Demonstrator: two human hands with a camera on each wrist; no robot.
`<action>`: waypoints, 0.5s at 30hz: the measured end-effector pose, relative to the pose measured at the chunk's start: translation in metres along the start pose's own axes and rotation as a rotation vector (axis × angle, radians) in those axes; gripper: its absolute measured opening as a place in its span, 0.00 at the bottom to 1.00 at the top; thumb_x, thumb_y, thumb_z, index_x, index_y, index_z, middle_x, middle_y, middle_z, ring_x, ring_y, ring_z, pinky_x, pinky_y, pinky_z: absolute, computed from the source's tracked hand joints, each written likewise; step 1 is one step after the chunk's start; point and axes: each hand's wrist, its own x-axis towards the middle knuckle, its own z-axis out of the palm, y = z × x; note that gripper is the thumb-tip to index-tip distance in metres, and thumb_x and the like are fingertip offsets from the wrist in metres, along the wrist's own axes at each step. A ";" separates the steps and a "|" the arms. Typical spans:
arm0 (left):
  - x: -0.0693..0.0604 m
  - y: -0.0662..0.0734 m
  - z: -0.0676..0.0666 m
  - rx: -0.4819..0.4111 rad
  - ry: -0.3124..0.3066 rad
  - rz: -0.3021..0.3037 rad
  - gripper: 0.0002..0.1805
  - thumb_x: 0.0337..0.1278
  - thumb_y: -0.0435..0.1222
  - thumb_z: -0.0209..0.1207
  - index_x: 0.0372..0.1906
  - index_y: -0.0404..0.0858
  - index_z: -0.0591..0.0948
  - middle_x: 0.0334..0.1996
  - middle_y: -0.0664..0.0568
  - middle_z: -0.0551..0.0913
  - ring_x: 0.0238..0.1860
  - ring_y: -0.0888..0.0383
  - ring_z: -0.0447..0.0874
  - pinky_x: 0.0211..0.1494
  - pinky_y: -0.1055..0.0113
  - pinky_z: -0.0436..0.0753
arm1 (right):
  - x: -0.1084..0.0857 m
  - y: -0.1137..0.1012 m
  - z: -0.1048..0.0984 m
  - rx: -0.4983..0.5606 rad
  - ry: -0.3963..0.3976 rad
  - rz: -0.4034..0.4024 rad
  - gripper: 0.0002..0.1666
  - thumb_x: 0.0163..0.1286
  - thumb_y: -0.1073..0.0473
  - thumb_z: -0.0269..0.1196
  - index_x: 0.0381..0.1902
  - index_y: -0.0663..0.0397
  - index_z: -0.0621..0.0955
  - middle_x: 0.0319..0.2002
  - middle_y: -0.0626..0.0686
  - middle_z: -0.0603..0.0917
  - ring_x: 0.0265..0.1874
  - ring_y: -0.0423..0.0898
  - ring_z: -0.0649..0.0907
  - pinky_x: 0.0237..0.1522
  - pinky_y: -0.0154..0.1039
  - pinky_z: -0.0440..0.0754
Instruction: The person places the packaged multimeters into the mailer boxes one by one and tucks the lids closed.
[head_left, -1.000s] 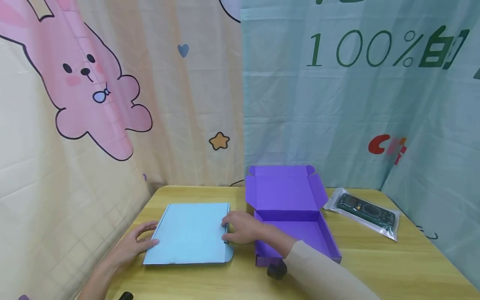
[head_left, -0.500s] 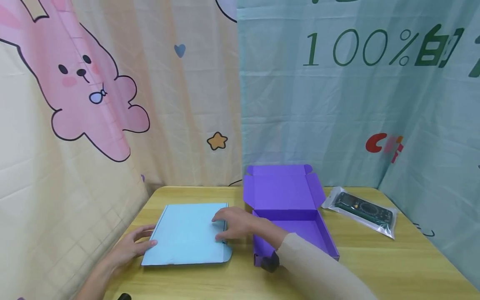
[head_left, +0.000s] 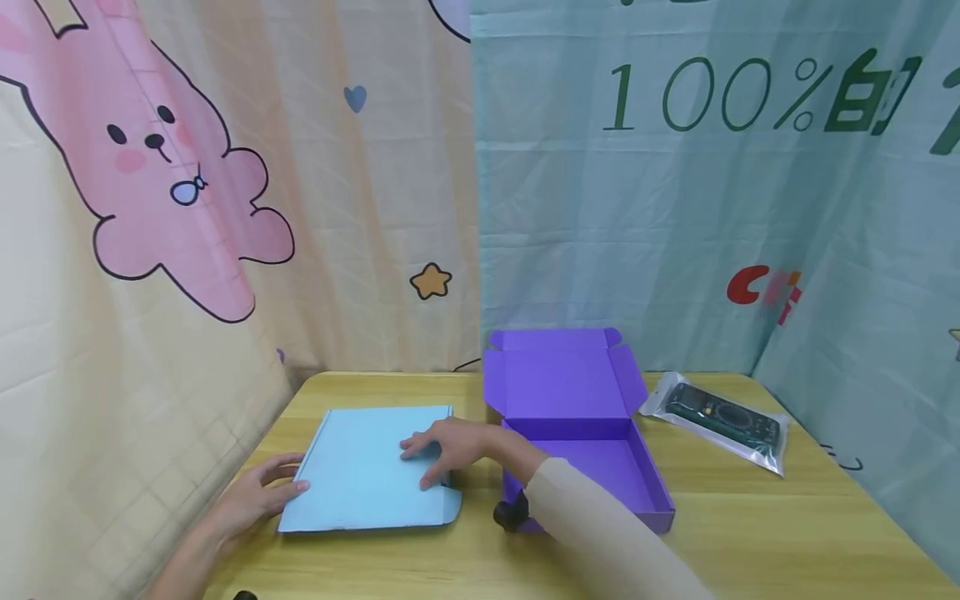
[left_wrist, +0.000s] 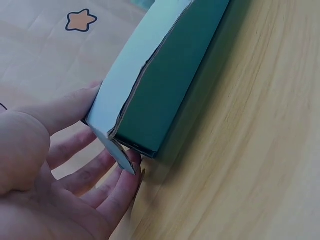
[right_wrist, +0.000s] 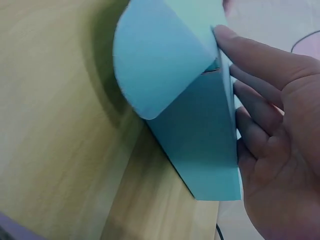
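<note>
A light blue cardboard mailer box (head_left: 367, 475) lies flat on the left of the table, its lid down over the base. My left hand (head_left: 251, 500) holds its near left corner, thumb on the top edge and fingers along the side wall. In the left wrist view, the lid's front flap (left_wrist: 125, 95) hangs outside a darker green front wall (left_wrist: 165, 95). My right hand (head_left: 453, 446) lies over the right part of the lid, fingers spread and fairly straight, touching the top. A rounded side flap (right_wrist: 155, 60) sticks out at the near right corner.
An open purple box (head_left: 600, 467) stands right of the blue one, under my right forearm, its lid raised behind. Farther right, a multimeter (head_left: 723, 417) lies in a clear plastic bag. Curtains (head_left: 375, 208) hang behind the wooden table (head_left: 750, 533).
My right hand has moved left, from the right edge of the blue box onto its lid, and its fingers have spread. My left hand stays at the left corner.
</note>
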 end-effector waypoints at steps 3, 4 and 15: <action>-0.002 0.000 -0.001 0.030 0.013 -0.006 0.38 0.70 0.38 0.65 0.74 0.21 0.62 0.68 0.28 0.68 0.57 0.48 0.79 0.54 0.60 0.84 | 0.003 0.001 -0.002 0.050 -0.011 0.007 0.34 0.65 0.50 0.76 0.68 0.46 0.81 0.72 0.38 0.71 0.75 0.38 0.63 0.74 0.34 0.59; -0.002 0.001 -0.001 0.038 0.025 -0.010 0.38 0.71 0.38 0.65 0.73 0.20 0.63 0.68 0.28 0.68 0.57 0.48 0.79 0.54 0.60 0.84 | 0.003 0.001 -0.003 0.064 -0.015 0.011 0.34 0.64 0.51 0.76 0.68 0.45 0.82 0.72 0.38 0.71 0.75 0.38 0.63 0.74 0.35 0.59; -0.017 0.007 0.005 0.114 0.144 -0.125 0.36 0.67 0.45 0.68 0.65 0.19 0.74 0.60 0.35 0.79 0.53 0.51 0.83 0.50 0.65 0.85 | 0.002 0.000 -0.008 0.110 -0.039 0.059 0.34 0.62 0.51 0.78 0.66 0.42 0.83 0.71 0.35 0.72 0.74 0.38 0.63 0.73 0.34 0.60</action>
